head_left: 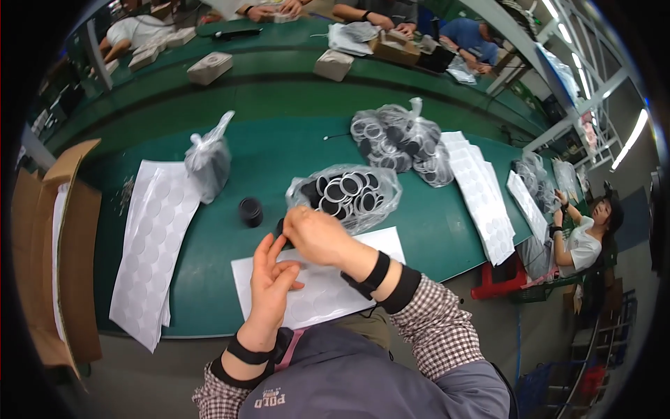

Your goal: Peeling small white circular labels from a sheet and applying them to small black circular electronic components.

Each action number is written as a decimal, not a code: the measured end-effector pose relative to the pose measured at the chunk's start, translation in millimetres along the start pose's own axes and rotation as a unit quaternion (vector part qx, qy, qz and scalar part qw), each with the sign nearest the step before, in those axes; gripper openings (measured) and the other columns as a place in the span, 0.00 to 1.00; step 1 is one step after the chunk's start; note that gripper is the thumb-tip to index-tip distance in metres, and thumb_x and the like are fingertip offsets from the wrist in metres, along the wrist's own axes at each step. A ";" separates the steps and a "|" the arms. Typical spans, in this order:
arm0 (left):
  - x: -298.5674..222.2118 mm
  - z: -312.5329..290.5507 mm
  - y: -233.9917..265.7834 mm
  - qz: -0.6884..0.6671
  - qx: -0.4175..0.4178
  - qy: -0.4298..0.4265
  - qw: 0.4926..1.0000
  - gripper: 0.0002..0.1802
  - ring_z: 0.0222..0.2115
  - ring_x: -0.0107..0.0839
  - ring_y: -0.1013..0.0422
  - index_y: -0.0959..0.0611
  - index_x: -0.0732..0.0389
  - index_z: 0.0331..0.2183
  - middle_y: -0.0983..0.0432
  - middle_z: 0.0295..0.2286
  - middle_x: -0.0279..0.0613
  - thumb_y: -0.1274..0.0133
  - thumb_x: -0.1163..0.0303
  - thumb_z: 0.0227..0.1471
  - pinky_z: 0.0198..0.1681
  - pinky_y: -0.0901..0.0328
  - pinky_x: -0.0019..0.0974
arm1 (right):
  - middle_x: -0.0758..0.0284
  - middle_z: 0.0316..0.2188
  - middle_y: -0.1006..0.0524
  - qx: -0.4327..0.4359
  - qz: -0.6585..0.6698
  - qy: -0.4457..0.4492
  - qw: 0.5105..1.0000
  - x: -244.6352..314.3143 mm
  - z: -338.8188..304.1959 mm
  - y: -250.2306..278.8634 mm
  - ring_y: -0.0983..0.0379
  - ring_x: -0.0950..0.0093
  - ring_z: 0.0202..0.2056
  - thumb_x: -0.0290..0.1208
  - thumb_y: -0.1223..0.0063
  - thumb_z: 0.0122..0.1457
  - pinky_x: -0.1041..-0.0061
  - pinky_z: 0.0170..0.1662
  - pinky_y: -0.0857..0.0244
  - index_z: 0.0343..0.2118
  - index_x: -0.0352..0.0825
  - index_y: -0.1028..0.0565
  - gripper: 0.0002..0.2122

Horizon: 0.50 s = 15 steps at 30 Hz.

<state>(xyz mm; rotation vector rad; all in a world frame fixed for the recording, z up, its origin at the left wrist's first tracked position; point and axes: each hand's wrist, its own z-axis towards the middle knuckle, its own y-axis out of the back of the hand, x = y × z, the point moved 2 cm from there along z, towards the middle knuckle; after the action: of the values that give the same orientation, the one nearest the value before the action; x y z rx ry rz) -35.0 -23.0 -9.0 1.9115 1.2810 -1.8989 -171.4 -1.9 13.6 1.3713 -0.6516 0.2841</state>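
Datum: the open bag (393, 193). I judge the work partway done: many round pieces (349, 187) remain inside it. Left of it stands a black stack (250, 212), finished or waiting, I cannot tell. The white sheet (328, 299), on its near side, carries round stickers. My right hand (315, 234) pinches a small dark piece (280, 227) off its near-left edge; my left hand (271, 276) spreads loosely nearby, contact unclear.
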 end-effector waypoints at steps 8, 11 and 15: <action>-1.4 1.9 1.0 -0.056 -0.022 0.030 0.998 0.21 0.33 0.25 0.32 0.36 0.60 0.47 0.35 0.44 0.45 0.54 0.72 0.49 0.28 0.34 0.27 | 0.61 0.22 0.31 -0.097 0.081 0.028 0.992 -0.3 -14.1 24.1 0.33 0.67 0.24 0.21 0.53 0.48 0.74 0.27 0.39 0.26 0.30 0.32 0.03; -3.7 -2.2 1.3 -0.092 -0.034 0.055 0.994 0.16 0.31 0.25 0.31 0.32 0.60 0.42 0.30 0.39 0.43 0.54 0.70 0.50 0.27 0.34 0.27 | 0.62 0.24 0.31 -0.084 0.082 0.069 0.991 8.8 -26.7 21.1 0.33 0.69 0.24 0.19 0.52 0.46 0.76 0.26 0.39 0.26 0.30 0.32 0.03; -1.0 -1.7 6.6 -0.117 -0.039 0.068 0.990 0.11 0.27 0.25 0.30 0.29 0.62 0.37 0.27 0.31 0.41 0.53 0.69 0.50 0.25 0.34 0.26 | 0.63 0.25 0.31 -0.065 0.044 0.148 0.986 22.2 -39.7 21.3 0.33 0.71 0.24 0.18 0.50 0.46 0.77 0.25 0.39 0.25 0.30 0.32 0.04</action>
<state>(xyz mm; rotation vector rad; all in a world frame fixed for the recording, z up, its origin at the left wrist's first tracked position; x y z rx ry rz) -29.3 -26.5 -10.7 1.9544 1.6616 -1.8137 -155.0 36.5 41.5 1.1484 -0.4749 0.4982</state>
